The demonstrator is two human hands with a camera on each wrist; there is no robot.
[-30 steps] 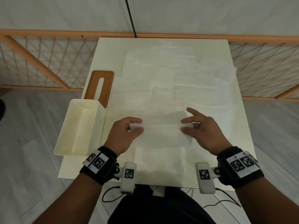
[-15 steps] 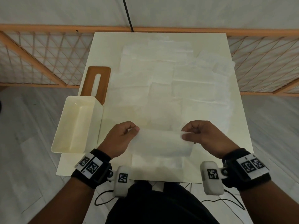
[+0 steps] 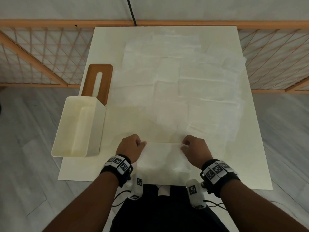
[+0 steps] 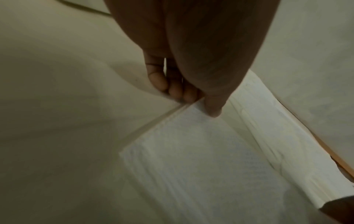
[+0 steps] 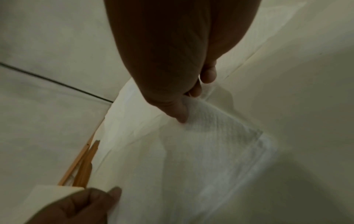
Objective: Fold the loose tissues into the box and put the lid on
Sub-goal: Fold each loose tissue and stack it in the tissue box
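A white tissue [image 3: 163, 156] hangs doubled over near the table's front edge. My left hand [image 3: 132, 148] pinches its left top corner, thumb on top [image 4: 210, 106]. My right hand [image 3: 194, 149] pinches the right top corner [image 5: 184, 109]. Several more tissues [image 3: 180, 77] lie spread flat over the middle and far part of the table. The cream box [image 3: 78, 129] stands open at the table's left edge with nothing inside. Its brown slotted lid [image 3: 97, 81] lies flat just behind the box.
The cream table [image 3: 250, 164] ends just before my body. A wooden lattice fence [image 3: 41, 56] runs behind and to both sides. Grey floor [image 3: 25, 164] lies left and right. A dark cable [image 3: 132, 12] runs up the wall.
Both hands have drawn the tissue's far edge toward me, folding it over itself. The fingers went from spread to pinching the corners, now closer to the front edge.
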